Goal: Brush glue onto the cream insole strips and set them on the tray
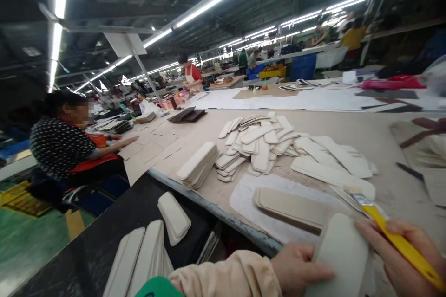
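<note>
At the lower right, my left hand (301, 267) grips a cream panel (343, 253) with rounded corners, thumb on its face. The fingers of my right hand (407, 250) are wrapped round a flat paintbrush with a yellow handle (393, 236). Its pale bristles point away from me, and a fingertip of that hand lies at the panel's right edge. Just beyond the panel, a stack of beige strips (292, 209) lies on a white sheet (244, 199). Whether the panel is one piece or several layers, I cannot tell.
A heap of cream pieces (261, 141) spreads over the table, beside a neat stack (198, 164). More pieces (174, 218) lie on a black side surface (87, 250) at lower left. A person in a dotted top (64, 134) sits at the left. Dark scissors (425, 130) lie right.
</note>
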`<state>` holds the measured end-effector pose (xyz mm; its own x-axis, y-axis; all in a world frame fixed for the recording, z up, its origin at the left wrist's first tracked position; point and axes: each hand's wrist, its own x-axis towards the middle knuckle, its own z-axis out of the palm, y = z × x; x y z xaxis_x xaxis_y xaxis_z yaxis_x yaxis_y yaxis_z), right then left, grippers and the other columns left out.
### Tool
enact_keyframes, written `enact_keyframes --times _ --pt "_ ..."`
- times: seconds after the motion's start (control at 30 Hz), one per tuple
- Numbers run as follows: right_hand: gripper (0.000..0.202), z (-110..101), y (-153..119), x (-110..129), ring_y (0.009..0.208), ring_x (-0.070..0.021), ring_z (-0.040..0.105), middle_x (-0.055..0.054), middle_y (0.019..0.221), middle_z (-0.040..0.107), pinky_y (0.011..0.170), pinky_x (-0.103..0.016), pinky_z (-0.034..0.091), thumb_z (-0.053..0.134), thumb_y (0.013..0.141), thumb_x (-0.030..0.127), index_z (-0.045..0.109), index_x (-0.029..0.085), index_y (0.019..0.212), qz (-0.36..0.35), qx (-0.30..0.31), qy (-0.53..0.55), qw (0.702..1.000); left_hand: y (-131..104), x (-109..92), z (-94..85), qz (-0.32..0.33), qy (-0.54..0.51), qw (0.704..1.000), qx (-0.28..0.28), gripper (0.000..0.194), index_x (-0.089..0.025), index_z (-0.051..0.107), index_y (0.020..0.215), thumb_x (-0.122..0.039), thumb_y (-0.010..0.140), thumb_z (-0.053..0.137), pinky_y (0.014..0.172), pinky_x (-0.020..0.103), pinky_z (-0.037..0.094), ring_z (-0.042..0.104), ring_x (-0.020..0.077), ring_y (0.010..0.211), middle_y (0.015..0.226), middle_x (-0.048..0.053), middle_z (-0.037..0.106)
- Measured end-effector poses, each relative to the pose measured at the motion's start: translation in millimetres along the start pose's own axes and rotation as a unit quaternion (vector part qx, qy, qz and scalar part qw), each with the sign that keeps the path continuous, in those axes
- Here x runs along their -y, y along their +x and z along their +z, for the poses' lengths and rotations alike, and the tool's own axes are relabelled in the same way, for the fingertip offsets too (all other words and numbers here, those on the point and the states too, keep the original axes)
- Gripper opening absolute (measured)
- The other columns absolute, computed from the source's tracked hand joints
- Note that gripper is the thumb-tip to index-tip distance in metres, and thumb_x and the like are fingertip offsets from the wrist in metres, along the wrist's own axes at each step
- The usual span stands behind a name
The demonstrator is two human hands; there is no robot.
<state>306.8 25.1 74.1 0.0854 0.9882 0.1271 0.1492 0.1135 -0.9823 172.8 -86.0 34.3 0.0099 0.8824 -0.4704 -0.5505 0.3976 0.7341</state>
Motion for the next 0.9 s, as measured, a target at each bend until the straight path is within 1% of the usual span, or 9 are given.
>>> enact_keyframes --times 0.1,0.2,0.27,0.37,0.47,0.57,0.63,0.77,0.9 --pt "0.043 -3 1 -7 0.095 -0.0331 0.064 -0.007 0.09 0.067 0.088 -0.052 0.049 0.075 0.056 0.054 0.047 0.031 0.079 0.022 0.044 0.068 0.996 -14 -11 -6.3 -0.005 0.015 0.999 0.029 0.061 -0.011 0.075 0.083 -0.048 0.036 0.087 0.064 0.033 0.044 0.056 0.0163 0.058 0.074 0.01 0.068" --pt "0.048 -9 8 -12 0.085 -0.0288 0.068 -0.005 0.094 0.069 0.077 -0.044 0.058 0.078 0.058 0.05 0.043 0.027 0.083 0.054 0.045 0.15 0.986 -20 -37 -21.4 0.009 0.035 0.998 0.058 0.054 -0.009 0.074 0.083 -0.045 0.044 0.086 0.06 0.027 0.043 0.058 0.0149 0.058 0.074 0.01 0.069" --pt "0.05 -14 13 -12 0.075 -0.0244 0.069 -0.005 0.094 0.07 0.069 -0.036 0.06 0.08 0.058 0.048 0.042 0.025 0.083 0.064 0.035 0.188 0.979 -18 -63 -33.8 0.032 0.041 0.997 0.061 0.05 -0.009 0.072 0.088 -0.043 0.053 0.083 0.06 0.026 0.044 0.06 0.0158 0.06 0.075 0.01 0.07" --pt "0.05 -19 20 -10 0.068 -0.0202 0.069 -0.006 0.091 0.071 0.065 -0.029 0.06 0.082 0.058 0.044 0.042 0.024 0.082 0.063 0.013 0.209 0.976 -6 -118 -50.8 0.082 0.089 0.992 0.03 0.042 -0.011 0.069 0.093 -0.039 0.063 0.079 0.061 0.026 0.045 0.062 0.0164 0.063 0.078 0.009 0.071" --pt "0.048 -21 24 -9 0.066 -0.0188 0.068 -0.006 0.089 0.071 0.064 -0.028 0.059 0.081 0.061 0.044 0.042 0.023 0.08 0.065 0.001 0.208 0.976 20 -185 -64.8 0.142 0.192 0.971 -0.03 0.04 -0.01 0.066 0.099 -0.034 0.069 0.076 0.063 0.028 0.049 0.063 0.0183 0.067 0.083 0.01 0.071" --pt "0.044 -20 26 -12 0.068 -0.0183 0.067 -0.005 0.089 0.07 0.065 -0.027 0.058 0.079 0.065 0.043 0.043 0.023 0.081 0.052 0.005 0.204 0.978 61 -251 -76.9 0.172 0.232 0.955 -0.065 0.042 -0.011 0.061 0.105 -0.031 0.07 0.075 0.064 0.029 0.051 0.065 0.0192 0.07 0.083 0.009 0.072" --pt "0.042 -18 26 -15 0.069 -0.0185 0.067 -0.004 0.087 0.07 0.065 -0.027 0.058 0.078 0.067 0.042 0.044 0.023 0.082 0.041 0.008 0.194 0.98 91 -286 -83.3 0.182 0.261 0.944 -0.091 0.043 -0.01 0.059 0.107 -0.03 0.072 0.073 0.063 0.03 0.052 0.066 0.0199 0.069 0.078 0.008 0.071" --pt "0.038 -15 28 -23 0.071 -0.0204 0.068 -0.006 0.09 0.069 0.067 -0.029 0.058 0.076 0.069 0.04 0.046 0.023 0.083 0.033 0.018 0.167 0.985 139 -330 -89.2 0.203 0.35 0.902 -0.148 0.04 -0.007 0.06 0.102 -0.035 0.076 0.07 0.06 0.033 0.053 0.066 0.021 0.065 0.07 0.009 0.07" --pt "0.034 -8 31 -27 0.071 -0.0199 0.068 -0.007 0.093 0.069 0.067 -0.031 0.057 0.071 0.075 0.044 0.045 0.022 0.082 0.034 0.027 0.137 0.99 166 -351 -89.3 0.237 0.47 0.827 -0.198 0.034 -0.009 0.06 0.101 -0.038 0.083 0.061 0.066 0.034 0.055 0.066 0.0183 0.069 0.077 0.007 0.069"
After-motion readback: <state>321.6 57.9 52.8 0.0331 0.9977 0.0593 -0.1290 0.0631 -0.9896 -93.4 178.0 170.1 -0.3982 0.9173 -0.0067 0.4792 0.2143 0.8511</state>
